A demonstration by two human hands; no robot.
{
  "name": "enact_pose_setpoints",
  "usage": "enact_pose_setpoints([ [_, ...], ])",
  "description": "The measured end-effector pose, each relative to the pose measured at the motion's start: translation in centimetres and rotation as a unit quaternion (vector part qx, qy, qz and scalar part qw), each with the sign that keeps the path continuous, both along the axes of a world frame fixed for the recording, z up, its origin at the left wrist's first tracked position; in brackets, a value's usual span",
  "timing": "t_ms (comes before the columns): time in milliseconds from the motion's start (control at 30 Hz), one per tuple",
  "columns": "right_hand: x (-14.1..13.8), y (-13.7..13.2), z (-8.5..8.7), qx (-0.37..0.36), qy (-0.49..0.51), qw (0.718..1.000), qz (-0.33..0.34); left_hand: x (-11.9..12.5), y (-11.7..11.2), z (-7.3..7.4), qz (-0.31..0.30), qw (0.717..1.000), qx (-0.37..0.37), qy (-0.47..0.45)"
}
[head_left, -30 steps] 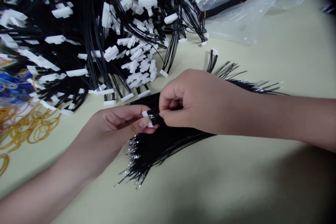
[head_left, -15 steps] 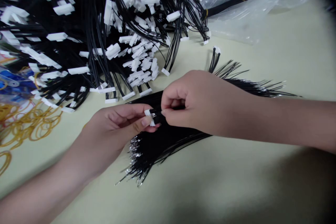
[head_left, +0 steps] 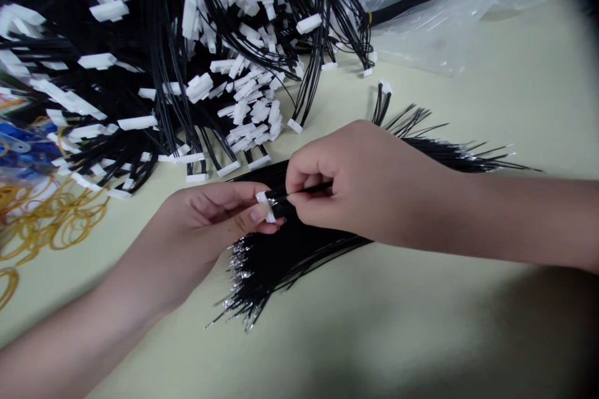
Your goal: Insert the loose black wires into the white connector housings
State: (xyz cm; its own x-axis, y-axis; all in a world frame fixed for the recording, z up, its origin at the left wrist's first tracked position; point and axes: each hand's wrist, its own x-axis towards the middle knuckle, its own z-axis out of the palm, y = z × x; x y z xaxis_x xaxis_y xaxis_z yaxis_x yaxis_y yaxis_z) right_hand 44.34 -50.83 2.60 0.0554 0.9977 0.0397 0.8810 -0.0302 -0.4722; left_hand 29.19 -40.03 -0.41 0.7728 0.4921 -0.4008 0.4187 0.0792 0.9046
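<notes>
Between the thumb and fingers of my left hand is a small white connector housing, its wire side turned to the right. My right hand pinches a thin black wire just right of the connector. Wire ends with bare metal show at the connector's edge; whether the pinched wire is seated in it, I cannot tell. Beneath both hands lies a thick bundle of loose black wires, with silvery crimped tips fanned out at its left and right ends. My right hand hides the bundle's middle.
A big heap of black cables with white connectors covers the back left. Yellow rubber bands and blue items lie at the left edge. Clear plastic bags rest at the back right, beside a short wired connector.
Both hands stay nearly in place. A black wire now shows more clearly between my right fingers, reaching toward the connector. The view has shifted slightly.
</notes>
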Motion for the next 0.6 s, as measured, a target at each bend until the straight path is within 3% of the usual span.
enact_pose_setpoints([
  [167,-0.1,-0.2,-0.2,-0.012,-0.001,1.0,-0.007,0.1,0.0,-0.1,0.011,0.999,-0.026,-0.021],
  [367,-0.3,-0.3,-1.1,0.055,-0.014,0.998,-0.004,0.1,0.2,-0.2,0.025,0.998,-0.051,-0.026],
  [600,0.2,-0.2,-1.2,0.036,0.04,0.999,-0.008,0.0,0.2,-0.3,0.034,0.998,-0.049,-0.039],
])
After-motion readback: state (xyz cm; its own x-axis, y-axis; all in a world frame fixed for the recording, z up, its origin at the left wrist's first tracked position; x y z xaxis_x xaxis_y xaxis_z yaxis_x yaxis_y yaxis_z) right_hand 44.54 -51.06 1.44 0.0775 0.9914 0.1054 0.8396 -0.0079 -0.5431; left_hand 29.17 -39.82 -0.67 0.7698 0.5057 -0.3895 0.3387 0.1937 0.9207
